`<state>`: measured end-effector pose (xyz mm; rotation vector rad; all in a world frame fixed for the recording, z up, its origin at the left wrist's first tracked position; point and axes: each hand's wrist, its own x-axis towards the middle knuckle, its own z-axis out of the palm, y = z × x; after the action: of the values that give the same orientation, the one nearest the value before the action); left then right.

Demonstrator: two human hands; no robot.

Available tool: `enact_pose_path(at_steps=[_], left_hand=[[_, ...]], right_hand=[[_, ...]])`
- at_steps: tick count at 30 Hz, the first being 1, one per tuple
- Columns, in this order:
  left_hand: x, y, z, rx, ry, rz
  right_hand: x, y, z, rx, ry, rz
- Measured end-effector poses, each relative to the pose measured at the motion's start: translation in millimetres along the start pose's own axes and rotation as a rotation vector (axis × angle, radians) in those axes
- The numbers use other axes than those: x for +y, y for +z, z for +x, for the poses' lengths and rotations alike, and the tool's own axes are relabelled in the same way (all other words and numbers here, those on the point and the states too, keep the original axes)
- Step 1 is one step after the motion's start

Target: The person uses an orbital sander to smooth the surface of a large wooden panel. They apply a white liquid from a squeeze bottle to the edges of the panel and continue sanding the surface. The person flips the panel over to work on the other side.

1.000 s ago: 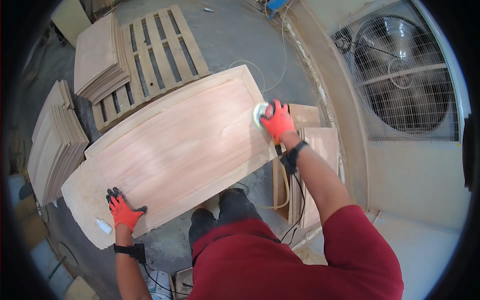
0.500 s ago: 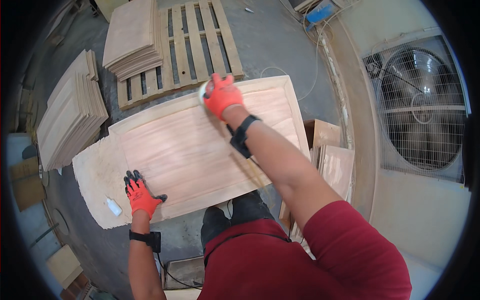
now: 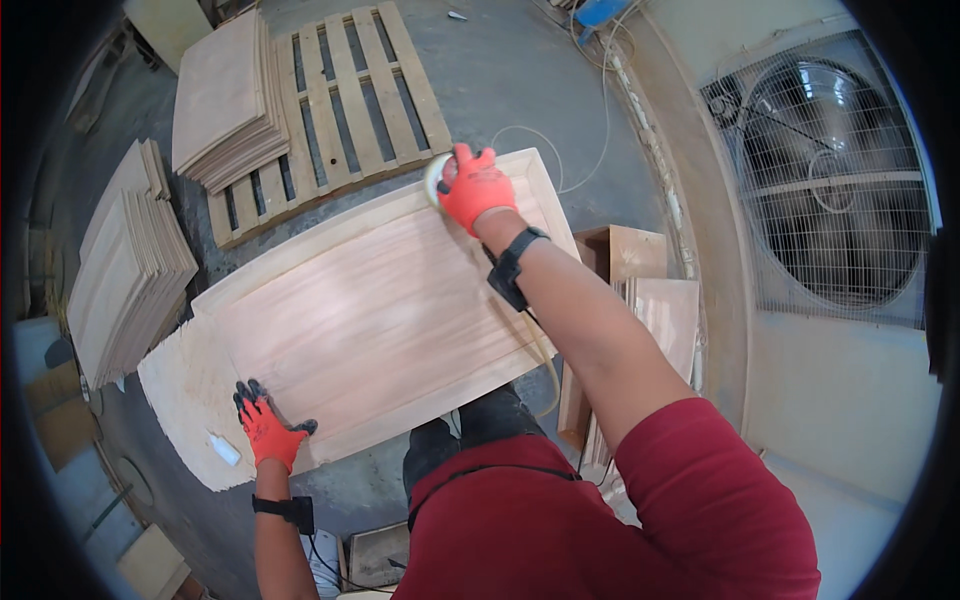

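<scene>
A pale wooden panel (image 3: 350, 300) with a raised border lies on a rough-edged board (image 3: 185, 370) in front of me. My right hand (image 3: 478, 190), in a red glove, is wrapped over a round sander (image 3: 437, 181) at the panel's far border, right of its middle. Only the sander's whitish rim shows; the glove hides the rest. My left hand (image 3: 270, 428), in a red glove with black fingertips, lies flat with fingers spread on the near left corner. Beside it, a small white bottle (image 3: 224, 449) rests on the board.
Beyond the panel, a slatted pallet (image 3: 345, 95) carries a stack of wooden sheets (image 3: 225, 95). Another stack (image 3: 130, 270) leans at the left. Boards (image 3: 665, 310) and a thin hose (image 3: 607, 130) are on the right, near a wall with a caged fan (image 3: 830, 180).
My right hand and the sander stay at the far border, now nearer the panel's far right corner. My left hand remains flat on the near left corner. The whole view has shifted slightly.
</scene>
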<state>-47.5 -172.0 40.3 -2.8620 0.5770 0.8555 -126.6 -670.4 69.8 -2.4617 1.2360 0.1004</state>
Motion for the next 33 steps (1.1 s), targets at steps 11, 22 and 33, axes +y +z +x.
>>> enact_pose_path(at_steps=[11, 22, 33], left_hand=[[3, -4, 1, -0.05, -0.056, -0.024], [-5, -12, -2, -0.03, 0.047, -0.011], [-79, 7, -20, 0.126, 0.404, 0.018]], right_hand=[[94, -36, 42, 0.129, 0.291, -0.017], [-113, 43, -34, 0.036, 0.049, -0.004], [-317, 124, -111, -0.051, -0.176, -0.065]])
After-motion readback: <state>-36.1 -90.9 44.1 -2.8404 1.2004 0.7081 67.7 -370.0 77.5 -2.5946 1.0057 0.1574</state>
